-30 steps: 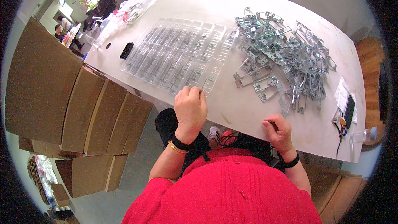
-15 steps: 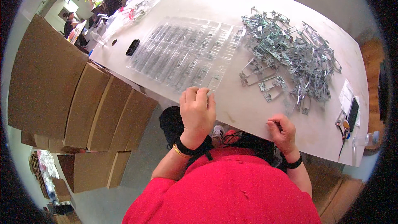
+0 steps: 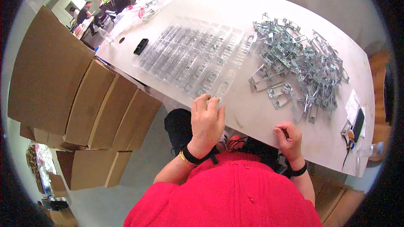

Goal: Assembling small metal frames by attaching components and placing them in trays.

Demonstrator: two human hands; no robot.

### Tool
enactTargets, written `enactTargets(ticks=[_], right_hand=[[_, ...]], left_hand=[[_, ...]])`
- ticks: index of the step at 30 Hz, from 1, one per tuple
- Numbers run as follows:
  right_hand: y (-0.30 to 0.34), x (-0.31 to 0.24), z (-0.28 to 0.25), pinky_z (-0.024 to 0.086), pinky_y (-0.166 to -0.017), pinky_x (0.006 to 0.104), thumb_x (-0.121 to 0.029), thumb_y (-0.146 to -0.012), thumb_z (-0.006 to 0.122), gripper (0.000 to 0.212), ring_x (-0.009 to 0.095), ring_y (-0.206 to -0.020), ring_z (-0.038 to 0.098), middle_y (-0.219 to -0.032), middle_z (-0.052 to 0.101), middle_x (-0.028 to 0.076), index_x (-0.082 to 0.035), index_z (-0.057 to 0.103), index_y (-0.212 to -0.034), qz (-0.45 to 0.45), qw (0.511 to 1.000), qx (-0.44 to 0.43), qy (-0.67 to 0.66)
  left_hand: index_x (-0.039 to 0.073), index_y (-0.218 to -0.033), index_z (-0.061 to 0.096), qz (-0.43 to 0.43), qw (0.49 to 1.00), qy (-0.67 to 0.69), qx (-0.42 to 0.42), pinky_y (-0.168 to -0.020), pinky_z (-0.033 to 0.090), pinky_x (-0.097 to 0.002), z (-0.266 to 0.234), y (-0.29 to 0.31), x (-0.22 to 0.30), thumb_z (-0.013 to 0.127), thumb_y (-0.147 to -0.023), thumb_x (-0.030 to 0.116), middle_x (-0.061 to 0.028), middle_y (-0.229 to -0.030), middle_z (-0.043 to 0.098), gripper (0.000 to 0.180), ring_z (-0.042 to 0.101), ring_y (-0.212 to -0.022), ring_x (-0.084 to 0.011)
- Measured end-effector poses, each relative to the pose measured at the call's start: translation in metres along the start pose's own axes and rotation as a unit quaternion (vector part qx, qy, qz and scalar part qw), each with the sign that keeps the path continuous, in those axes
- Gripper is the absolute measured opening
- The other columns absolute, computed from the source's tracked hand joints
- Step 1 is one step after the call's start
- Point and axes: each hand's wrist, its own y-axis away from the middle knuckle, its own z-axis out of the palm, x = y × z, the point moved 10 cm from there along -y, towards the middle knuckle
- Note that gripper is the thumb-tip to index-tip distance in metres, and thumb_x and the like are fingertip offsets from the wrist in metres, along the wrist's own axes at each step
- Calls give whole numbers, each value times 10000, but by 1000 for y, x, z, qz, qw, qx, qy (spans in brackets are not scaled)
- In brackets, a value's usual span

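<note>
My left hand [image 3: 207, 122] is at the near corner of a clear plastic blister tray [image 3: 230, 72]. Its fingers are slightly bent and apart, with the fingertips at the tray's edge, and I see nothing held in them. Long compartments of the tray hold thin metal parts. My right hand [image 3: 289, 139] rests at the table's near edge with its fingers curled in, and no object shows in it. Beyond it lies a heap of galvanized metal brackets [image 3: 309, 61], several of them loose at its near left side.
On the white table [image 3: 240, 117] a black oblong piece [image 3: 141, 46] lies left of the tray, with plastic bags [image 3: 126, 21] behind. A black phone-like object [image 3: 358, 125] and a clear bottle [image 3: 372, 149] lie far right. Cardboard boxes [image 3: 50, 71] stand left. People sit in the background.
The whole view has shifted slightly, so the table and tray appear a little lower and further right. Both hands keep nearly the same places and poses. A second person shows in the background.
</note>
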Motion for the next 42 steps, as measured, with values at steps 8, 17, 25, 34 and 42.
enactTargets(ticks=[8, 17, 25, 34, 42], right_hand=[[-1, 0, 2, 507, -660, 361, -60, -922, 741, 75, 269, -734, 655, -857, 674, 117, -54, 673, -954, 24, 1000, -5, -10], [1, 2, 4, 472, -667, 294, -74, -970, 716, 67, 156, -725, 587, -816, 627, 65, -28, 667, -968, -3, 1000, -4, -9], [4, 7, 2, 506, -651, 375, -101, -931, 758, 85, 274, -722, 650, -827, 667, 130, -48, 700, -964, 46, 999, 3, -18], [-2, 2, 3, 515, -662, 389, -83, -930, 751, 71, 304, -744, 658, -861, 675, 135, -48, 698, -962, 4, 1000, -13, -25], [3, 6, 1, 525, -674, 401, -57, -913, 754, 76, 312, -746, 659, -871, 682, 148, -34, 693, -951, 15, 999, -12, -40]], left_hand=[[-16, -1102, 670, 0, 999, 38, 4, -968, 484, -483, 2, 1, -1, 775, -869, 101, -232, -1203, 610, 281, 580, -1118, -411], [-6, -1097, 671, 7, 999, 30, 23, -953, 490, -488, -6, 0, 1, 773, -860, 91, -222, -1173, 621, 276, 587, -1106, -405], [4, -1097, 671, 68, 990, 117, -34, -939, 501, -478, 17, 4, 54, 754, -857, 69, -222, -1173, 624, 263, 608, -1066, -405], [-17, -1282, 579, 60, 976, 110, -175, -980, 530, -505, 109, -5, 91, 677, -904, 90, -292, -1389, 547, 405, 605, -1192, -472], [-93, -1510, 381, 23, 959, 12, -282, -877, 593, -490, 160, -34, 98, 627, -837, 10, -364, -1532, 415, 724, 702, -1062, -451]])
